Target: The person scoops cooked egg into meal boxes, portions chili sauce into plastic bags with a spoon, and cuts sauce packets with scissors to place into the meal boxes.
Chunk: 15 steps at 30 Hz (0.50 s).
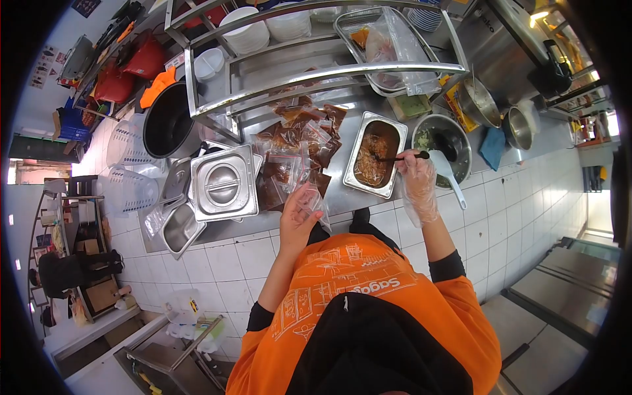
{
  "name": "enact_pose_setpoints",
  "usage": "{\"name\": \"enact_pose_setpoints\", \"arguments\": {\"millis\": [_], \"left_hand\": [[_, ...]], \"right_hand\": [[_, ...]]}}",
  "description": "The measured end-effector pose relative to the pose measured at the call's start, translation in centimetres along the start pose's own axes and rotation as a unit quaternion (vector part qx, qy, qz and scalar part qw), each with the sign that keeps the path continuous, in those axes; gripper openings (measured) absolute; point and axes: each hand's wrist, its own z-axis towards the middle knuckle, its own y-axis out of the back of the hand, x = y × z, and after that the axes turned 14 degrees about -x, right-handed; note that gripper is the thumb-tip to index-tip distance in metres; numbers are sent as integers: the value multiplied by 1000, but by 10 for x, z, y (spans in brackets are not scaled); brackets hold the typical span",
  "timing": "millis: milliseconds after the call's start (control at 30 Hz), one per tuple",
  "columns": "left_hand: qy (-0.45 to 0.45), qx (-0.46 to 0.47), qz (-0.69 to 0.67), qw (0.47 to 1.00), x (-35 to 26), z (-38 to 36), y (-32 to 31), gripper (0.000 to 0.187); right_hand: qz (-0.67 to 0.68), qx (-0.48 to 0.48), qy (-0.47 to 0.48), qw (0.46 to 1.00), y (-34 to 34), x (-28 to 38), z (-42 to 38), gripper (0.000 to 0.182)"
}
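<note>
My bare left hand (296, 220) is closed on a small clear plastic bag (318, 205) at the counter's front edge. My right hand (417, 178), in a clear disposable glove, grips the dark handle of a spoon (397, 158). The spoon's far end dips into brown sauce with pale shreds (373, 162) in a deep rectangular steel pan (349, 167). Left of the pan lie several flat clear bags filled with brown sauce (322, 141). Beside my right hand, a white-handled utensil (449, 176) leans out of a round steel bowl (469, 148) with chopped greens inside.
Lidded steel pan (225, 181), large black pot (172, 122) and white baskets (131, 191) stand left. A steel rack (316, 71) with plates and a tray spans the counter's back. A blue cloth (492, 148) and more bowls (478, 102) are on the right. Another person (66, 273) is far left.
</note>
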Motion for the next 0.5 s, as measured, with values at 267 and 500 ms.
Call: {"name": "enact_pose_setpoints", "arguments": {"millis": [267, 500], "left_hand": [[-45, -2, 36, 998, 3, 4, 1, 63], [-140, 9, 99, 985, -3, 7, -5, 50]], "right_hand": [[109, 11, 34, 993, 31, 31, -3, 4], [84, -47, 99, 990, 28, 37, 4, 5]]}}
